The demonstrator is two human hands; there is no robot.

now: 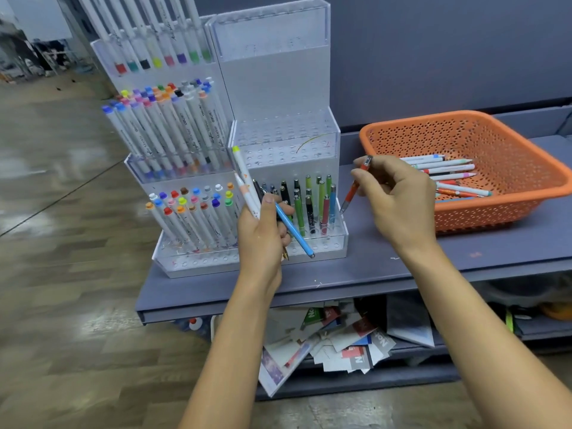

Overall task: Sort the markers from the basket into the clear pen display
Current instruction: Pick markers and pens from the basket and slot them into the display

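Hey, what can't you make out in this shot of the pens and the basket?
All head view.
How many pens the left hand grips: the hand hides them.
Top markers: cut off by the top edge.
Basket: right corner past the right edge.
Basket markers: left ends behind the right hand.
Orange pen: tip blurred, in a hole or not unclear.

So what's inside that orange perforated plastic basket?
A loose heap of white-barrelled markers with coloured ends lies on the floor of the orange perforated plastic basket. The right hand covers some of their ends, so an exact count is not possible.
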